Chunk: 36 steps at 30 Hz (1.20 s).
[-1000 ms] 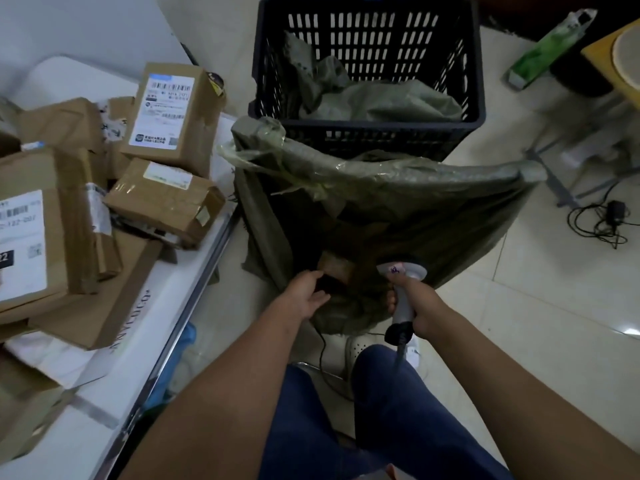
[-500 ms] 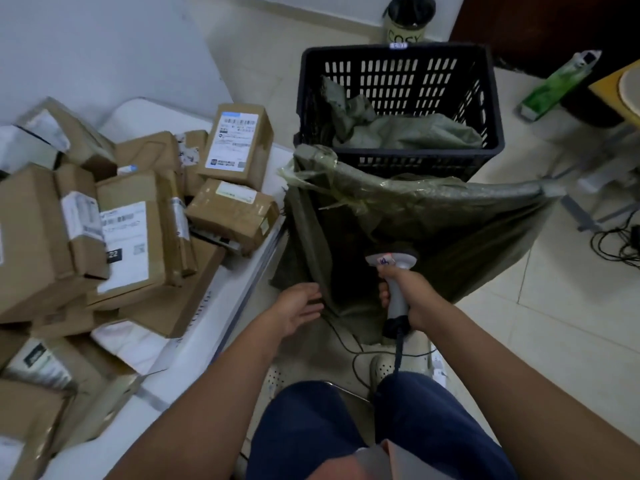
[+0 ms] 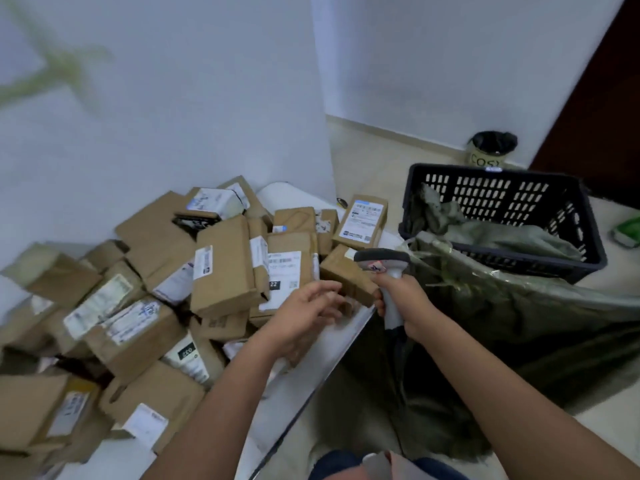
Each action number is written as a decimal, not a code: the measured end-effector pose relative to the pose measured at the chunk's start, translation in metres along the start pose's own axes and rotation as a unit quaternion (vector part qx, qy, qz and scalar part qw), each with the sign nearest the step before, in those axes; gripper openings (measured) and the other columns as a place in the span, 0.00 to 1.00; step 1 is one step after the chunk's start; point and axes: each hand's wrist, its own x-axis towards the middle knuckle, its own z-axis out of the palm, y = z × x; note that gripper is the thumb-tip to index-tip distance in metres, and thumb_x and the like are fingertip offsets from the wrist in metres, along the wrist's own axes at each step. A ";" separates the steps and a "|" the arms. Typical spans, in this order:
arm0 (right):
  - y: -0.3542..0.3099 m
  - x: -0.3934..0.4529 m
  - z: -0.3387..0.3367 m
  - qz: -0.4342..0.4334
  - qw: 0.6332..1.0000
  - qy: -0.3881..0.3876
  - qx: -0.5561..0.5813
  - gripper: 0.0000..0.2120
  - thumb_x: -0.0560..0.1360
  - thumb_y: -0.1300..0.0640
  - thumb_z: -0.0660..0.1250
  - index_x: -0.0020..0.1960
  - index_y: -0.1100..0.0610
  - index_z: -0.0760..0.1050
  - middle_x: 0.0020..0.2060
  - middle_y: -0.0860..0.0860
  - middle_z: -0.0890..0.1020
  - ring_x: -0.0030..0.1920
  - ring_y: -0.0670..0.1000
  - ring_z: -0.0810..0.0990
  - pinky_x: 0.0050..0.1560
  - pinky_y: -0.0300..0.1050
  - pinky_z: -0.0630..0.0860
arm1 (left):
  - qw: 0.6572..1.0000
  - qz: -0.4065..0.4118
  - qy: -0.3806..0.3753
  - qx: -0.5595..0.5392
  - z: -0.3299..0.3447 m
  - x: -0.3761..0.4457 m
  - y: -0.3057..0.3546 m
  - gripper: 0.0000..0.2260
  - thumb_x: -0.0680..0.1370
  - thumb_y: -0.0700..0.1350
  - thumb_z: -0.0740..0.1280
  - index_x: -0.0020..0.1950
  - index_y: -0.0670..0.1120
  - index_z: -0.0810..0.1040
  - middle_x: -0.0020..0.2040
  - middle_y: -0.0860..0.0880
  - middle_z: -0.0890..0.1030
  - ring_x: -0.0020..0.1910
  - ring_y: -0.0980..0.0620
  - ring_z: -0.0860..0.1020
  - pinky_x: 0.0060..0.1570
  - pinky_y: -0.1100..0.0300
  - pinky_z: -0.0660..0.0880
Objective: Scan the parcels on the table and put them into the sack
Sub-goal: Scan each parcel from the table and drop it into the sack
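Gripping scanner (image 3: 388,271), right hand (image 3: 403,297) beside parcels (image 3: 221,268).

One scanner (image 3: 384,271), one sack (image 3: 519,323), one crate (image 3: 502,216)

Dim, even light; motion blur; edges warped.

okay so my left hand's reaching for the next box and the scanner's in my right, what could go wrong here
The parcels are heaped loosely, so pulling the small box at the table edge could tip neighbours onto the floor. Its label isn't showing, so the scanner may misread. The right hand is occupied; the left hand alone could fumble it short of the sack.
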 end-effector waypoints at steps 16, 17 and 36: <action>-0.040 -0.008 0.118 -0.037 0.994 -0.085 -0.052 0.07 0.77 0.57 0.69 0.46 0.60 0.74 0.30 0.53 0.75 0.28 0.49 0.73 0.29 0.42 0.73 | 0.940 -0.162 0.289 -0.081 -0.158 -0.027 -0.017 0.30 0.77 0.53 0.71 0.74 0.48 0.63 0.64 0.47 0.72 0.57 0.45 0.75 0.49 0.52 0.76; -0.041 -0.008 0.120 -0.036 0.994 -0.087 -0.052 0.07 0.77 0.57 0.70 0.47 0.60 0.74 0.30 0.53 0.75 0.29 0.49 0.73 0.29 0.41 0.73 | 0.941 -0.177 0.269 -0.107 -0.158 -0.030 -0.014 0.26 0.77 0.52 0.71 0.71 0.48 0.67 0.59 0.47 0.73 0.51 0.46 0.76 0.45 0.53 0.77; -0.038 -0.013 0.127 -0.027 0.995 -0.081 -0.043 0.06 0.77 0.57 0.70 0.48 0.60 0.75 0.30 0.53 0.76 0.28 0.49 0.74 0.29 0.42 0.74 | 0.909 0.003 0.263 -0.323 -0.198 -0.071 -0.006 0.19 0.78 0.35 0.68 0.63 0.53 0.71 0.61 0.44 0.79 0.56 0.42 0.79 0.56 0.44 0.79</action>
